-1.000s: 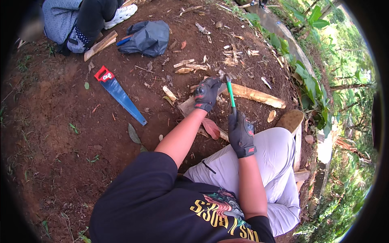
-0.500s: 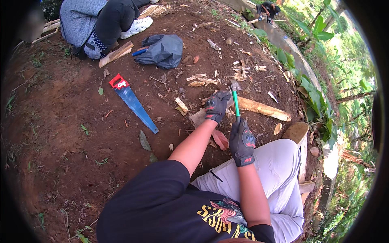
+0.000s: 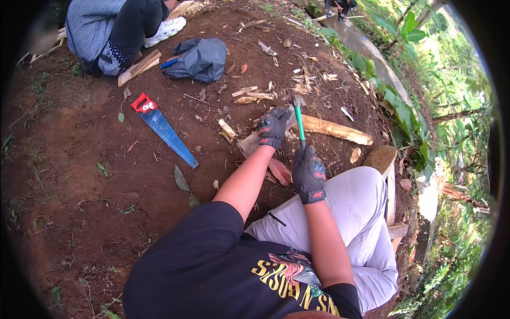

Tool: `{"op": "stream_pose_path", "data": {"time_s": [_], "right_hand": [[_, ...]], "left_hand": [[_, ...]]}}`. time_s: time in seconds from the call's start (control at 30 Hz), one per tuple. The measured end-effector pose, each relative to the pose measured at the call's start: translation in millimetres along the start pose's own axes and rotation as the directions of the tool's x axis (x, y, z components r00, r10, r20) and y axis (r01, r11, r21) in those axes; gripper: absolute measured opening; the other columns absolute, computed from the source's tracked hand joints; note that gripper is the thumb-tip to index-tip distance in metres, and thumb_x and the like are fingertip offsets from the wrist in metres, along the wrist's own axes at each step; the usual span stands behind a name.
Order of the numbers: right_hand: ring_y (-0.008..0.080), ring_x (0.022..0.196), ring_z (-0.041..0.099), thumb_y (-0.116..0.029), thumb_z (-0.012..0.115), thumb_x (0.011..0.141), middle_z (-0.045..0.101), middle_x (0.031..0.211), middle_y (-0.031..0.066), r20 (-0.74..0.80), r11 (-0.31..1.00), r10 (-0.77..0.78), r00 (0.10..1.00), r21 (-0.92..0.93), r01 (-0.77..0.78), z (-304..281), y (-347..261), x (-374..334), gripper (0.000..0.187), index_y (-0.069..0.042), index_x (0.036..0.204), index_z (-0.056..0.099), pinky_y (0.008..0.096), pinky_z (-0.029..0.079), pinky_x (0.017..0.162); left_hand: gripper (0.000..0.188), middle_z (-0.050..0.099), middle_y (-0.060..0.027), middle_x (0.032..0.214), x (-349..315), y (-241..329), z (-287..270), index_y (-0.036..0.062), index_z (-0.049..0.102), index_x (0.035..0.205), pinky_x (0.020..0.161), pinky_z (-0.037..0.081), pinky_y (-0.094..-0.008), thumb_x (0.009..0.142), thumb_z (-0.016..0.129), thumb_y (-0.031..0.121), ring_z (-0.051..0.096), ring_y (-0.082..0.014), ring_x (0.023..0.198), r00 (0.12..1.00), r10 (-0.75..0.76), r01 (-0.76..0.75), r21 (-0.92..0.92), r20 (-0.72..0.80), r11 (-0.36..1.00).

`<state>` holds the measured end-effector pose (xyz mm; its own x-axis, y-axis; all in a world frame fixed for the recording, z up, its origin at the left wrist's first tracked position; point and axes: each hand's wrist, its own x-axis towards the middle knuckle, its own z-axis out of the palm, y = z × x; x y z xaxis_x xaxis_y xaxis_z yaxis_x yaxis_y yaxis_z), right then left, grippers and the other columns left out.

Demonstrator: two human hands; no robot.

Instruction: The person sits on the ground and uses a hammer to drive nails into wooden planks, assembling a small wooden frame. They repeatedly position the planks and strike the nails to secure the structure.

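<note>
My right hand, in a black work glove, is closed round the lower handle of a hammer with a green shaft. The hammer's metal head is at the far end, beside the fingertips of my left hand. That hand, gloved alike, is closed over a flat greyish piece of wood on the soil; its fingertips are partly hidden. To the right of the hammer, a longer pale split log lies on the ground. A reddish dry leaf is between my forearms.
A blue-bladed saw with a red handle lies to the left. Beyond it are a dark plastic bag, a wooden plank and a crouching person. Wood chips litter the soil. Green plants line the right.
The whole view has shifted slightly, so everything sits a little further left and higher. My hands, the hammer and the wood keep nearly the same places relative to each other.
</note>
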<state>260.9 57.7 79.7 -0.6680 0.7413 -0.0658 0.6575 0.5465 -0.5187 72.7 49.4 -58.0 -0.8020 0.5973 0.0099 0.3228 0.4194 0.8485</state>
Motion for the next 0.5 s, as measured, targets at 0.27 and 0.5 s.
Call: {"op": "stream_pose_path", "data": {"time_s": [0.27, 0.5], "right_hand": [[0.0464, 0.077, 0.070, -0.028, 0.052, 0.108, 0.070, 0.085, 0.0262, 0.061, 0.995, 0.099, 0.993, 0.011, -0.100, -6.2, 7.3, 6.9, 0.029, -0.002, 0.108, 0.065, 0.0577, 0.053, 0.065], [0.0474, 0.078, 0.070, -0.030, 0.051, 0.108, 0.069, 0.086, 0.0270, -0.011, 0.999, 0.009, 1.000, 0.035, -0.008, -16.4, -19.1, -3.7, 0.031, -0.002, 0.109, 0.064, 0.0591, 0.052, 0.066]], "left_hand": [[0.039, 0.073, -0.0152, 0.130, 9.0, -14.3, -15.1, 0.0093, 0.077, 0.124, 0.111, 0.050, -0.0415, 0.098, 0.067, 0.036, 0.068, -0.0332, 0.124, 0.971, 0.171, -0.198, 0.159, 0.169, 0.967], [0.040, 0.074, -0.0154, 0.131, 8.8, -11.2, -20.5, 0.0089, 0.077, 0.126, 0.112, 0.049, -0.0405, 0.098, 0.067, 0.035, 0.068, -0.0318, 0.124, 0.982, 0.041, -0.036, -0.033, 0.183, 0.999]]}}
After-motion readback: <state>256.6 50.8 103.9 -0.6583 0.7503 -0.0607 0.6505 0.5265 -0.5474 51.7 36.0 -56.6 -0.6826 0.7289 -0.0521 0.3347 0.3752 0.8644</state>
